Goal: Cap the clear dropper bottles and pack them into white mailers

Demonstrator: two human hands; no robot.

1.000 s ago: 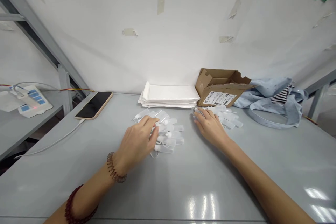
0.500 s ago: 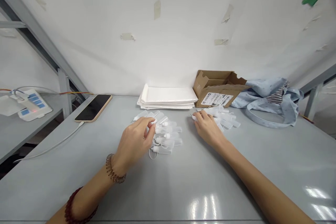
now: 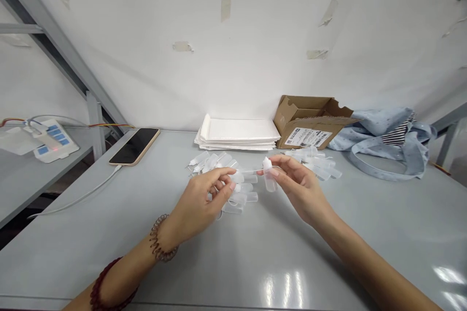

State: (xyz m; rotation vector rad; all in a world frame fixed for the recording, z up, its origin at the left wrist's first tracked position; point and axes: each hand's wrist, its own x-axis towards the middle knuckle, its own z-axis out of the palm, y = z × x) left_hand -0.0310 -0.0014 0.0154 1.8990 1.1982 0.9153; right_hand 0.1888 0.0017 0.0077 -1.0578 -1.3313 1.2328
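Note:
My right hand (image 3: 299,180) pinches a small translucent dropper bottle (image 3: 270,182) with a white pointed tip. The bottle is roughly upright, held above the table between thumb and fingers. My left hand (image 3: 204,197) is over the left pile of similar bottles (image 3: 251,197), its thumb and index finger apart and the other fingers curled. No bottle shows between them. A thin pale line runs between the left index finger and the held bottle; I cannot tell what it is. Behind my right hand lies a second pile of bottles (image 3: 323,167).
A stack of white padded envelopes (image 3: 241,131) lies against the wall, beside an open cardboard box (image 3: 310,129). Light blue cloth (image 3: 386,143) is heaped at the right. On the left are a phone (image 3: 134,146) with a charging cable (image 3: 78,199) and a power strip (image 3: 56,141).
My right hand has moved left and toward me from the right pile, bringing a dropper bottle. My left hand has shifted right, its thumb and index finger still apart. The view has turned slightly left.

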